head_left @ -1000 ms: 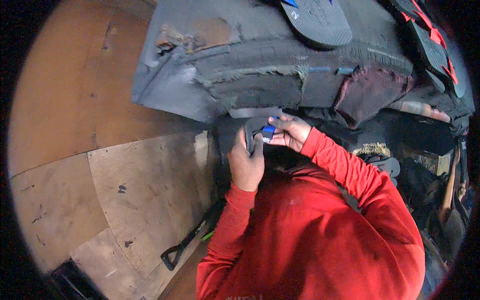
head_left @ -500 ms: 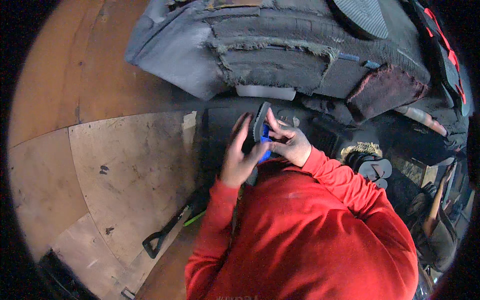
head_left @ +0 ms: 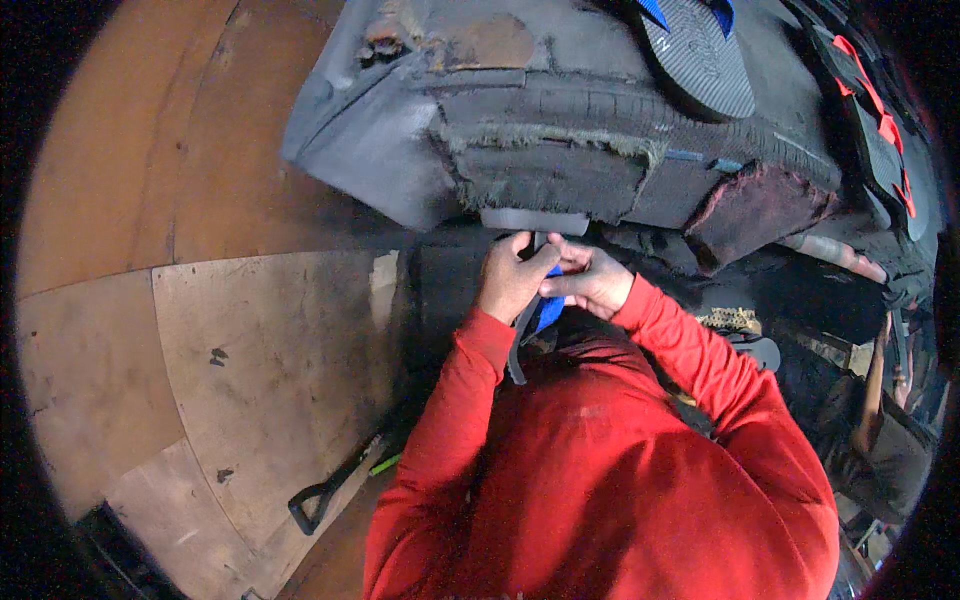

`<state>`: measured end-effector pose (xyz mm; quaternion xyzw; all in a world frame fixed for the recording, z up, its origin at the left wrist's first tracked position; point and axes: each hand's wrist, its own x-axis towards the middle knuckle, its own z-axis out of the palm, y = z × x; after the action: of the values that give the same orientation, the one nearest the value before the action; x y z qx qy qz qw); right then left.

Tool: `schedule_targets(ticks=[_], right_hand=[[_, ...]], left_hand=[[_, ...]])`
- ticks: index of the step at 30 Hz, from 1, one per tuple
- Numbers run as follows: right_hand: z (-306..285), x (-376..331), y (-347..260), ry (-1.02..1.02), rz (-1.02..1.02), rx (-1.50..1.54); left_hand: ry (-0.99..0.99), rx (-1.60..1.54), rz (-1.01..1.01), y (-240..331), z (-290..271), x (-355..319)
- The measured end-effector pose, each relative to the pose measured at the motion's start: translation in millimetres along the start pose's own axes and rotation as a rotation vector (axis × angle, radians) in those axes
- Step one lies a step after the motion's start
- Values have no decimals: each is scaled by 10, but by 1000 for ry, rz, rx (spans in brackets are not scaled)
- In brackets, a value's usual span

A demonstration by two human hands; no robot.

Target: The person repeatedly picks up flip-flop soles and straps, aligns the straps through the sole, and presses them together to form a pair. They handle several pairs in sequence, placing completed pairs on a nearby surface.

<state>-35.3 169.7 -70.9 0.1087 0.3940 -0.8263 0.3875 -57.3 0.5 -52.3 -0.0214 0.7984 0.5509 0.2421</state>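
Close in front of my body I hold a flip-flop with a dark sole (head_left: 519, 345) seen nearly edge-on and a blue strap (head_left: 550, 308). My left hand (head_left: 512, 278) is closed on the sole's upper part, thumb toward the other hand. From the opposite side my right hand (head_left: 595, 285) pinches the flip-flop near the strap, its fingers bent. Both hands almost touch, and they partly hide the sole. Just beyond the fingertips, a pale grey block (head_left: 535, 220) juts out from under the padded bench edge.
A worn, cloth-patched dark bench (head_left: 560, 165) spans the far side. On it lie a flip-flop with blue straps (head_left: 700, 60) and others with red straps (head_left: 885, 130). Grey flip-flop soles (head_left: 757, 350) lie right. A black handle (head_left: 312, 508) stands lower left. Another person's arm (head_left: 872, 390) shows far right.
Both hands have closed in on the flip-flop, and its sole now hangs lower, toward my body. The left hand went from loosely spread to gripping. The view has shifted slightly.
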Motion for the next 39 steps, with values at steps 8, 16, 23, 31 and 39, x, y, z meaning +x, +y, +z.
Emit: schedule_targets(ticks=[8,16,23,31,39], right_hand=[[53,-14,524,332,-923,-1382],[35,218,598,327,-853,-1273],[304,120,475,63,-774,-802],[379,-73,240,-178,-154,-436],[590,-149,39,-399,-155,145]], left_hand=[[244,-367,276,-141,164,-617],[524,202,274,165,71,-519],[466,400,223,404,-92,-566],[422,659,141,648,-215,-614],[385,616,189,843,-324,-656]])
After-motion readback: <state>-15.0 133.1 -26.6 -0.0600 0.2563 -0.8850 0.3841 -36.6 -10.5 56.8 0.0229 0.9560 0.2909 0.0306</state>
